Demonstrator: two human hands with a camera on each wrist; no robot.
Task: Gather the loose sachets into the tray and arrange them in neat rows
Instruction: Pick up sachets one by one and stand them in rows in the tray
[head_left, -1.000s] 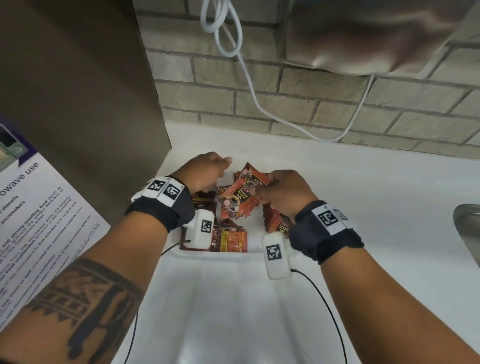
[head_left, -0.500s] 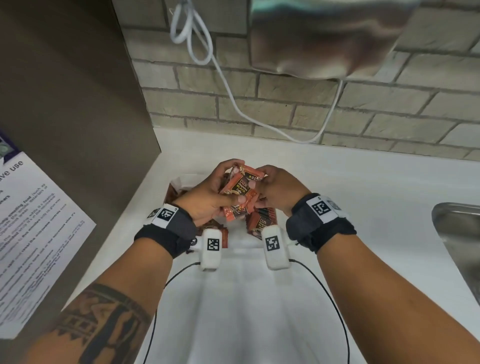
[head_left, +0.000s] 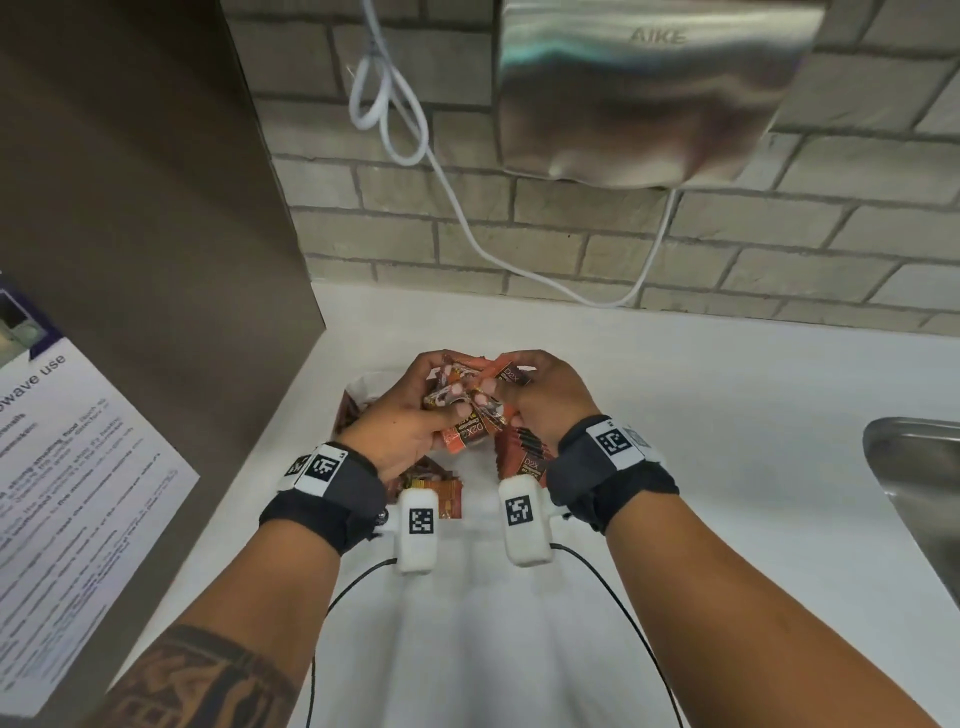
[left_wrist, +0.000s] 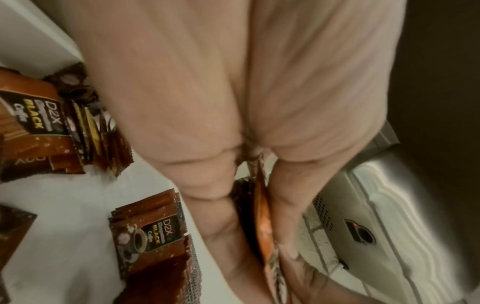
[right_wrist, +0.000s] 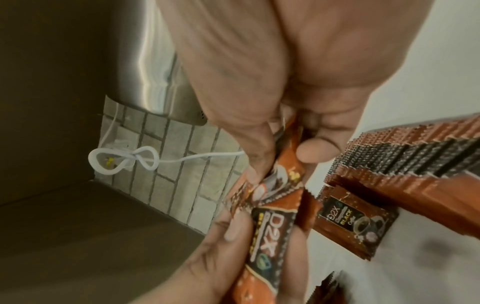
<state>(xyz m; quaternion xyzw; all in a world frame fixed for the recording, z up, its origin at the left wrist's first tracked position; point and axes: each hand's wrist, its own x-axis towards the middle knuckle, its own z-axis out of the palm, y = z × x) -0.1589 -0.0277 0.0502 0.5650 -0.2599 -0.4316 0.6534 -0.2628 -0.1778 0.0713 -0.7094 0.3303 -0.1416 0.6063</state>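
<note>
Both hands hold a bunch of orange and brown coffee sachets (head_left: 470, 410) above the white tray (head_left: 363, 387). My left hand (head_left: 415, 410) grips the bunch from the left, fingers curled round it (left_wrist: 262, 226). My right hand (head_left: 535, 395) pinches the sachets' upper ends between thumb and fingers (right_wrist: 280, 176). Below the hands, rows of sachets (head_left: 524, 452) stand packed in the tray, seen edge-on in the right wrist view (right_wrist: 405, 152). More stacks (left_wrist: 153, 236) lie on the tray floor in the left wrist view.
The tray sits on a white counter (head_left: 701, 415) in the corner against a brown panel (head_left: 156, 234) and a brick wall. A steel hand dryer (head_left: 639, 88) with a white cord (head_left: 415, 140) hangs above. A metal sink (head_left: 919, 478) lies at the right.
My left hand came over from the tray's far side and took hold of the sachet bunch beside my right hand. Both hands have lifted it slightly over the tray.
</note>
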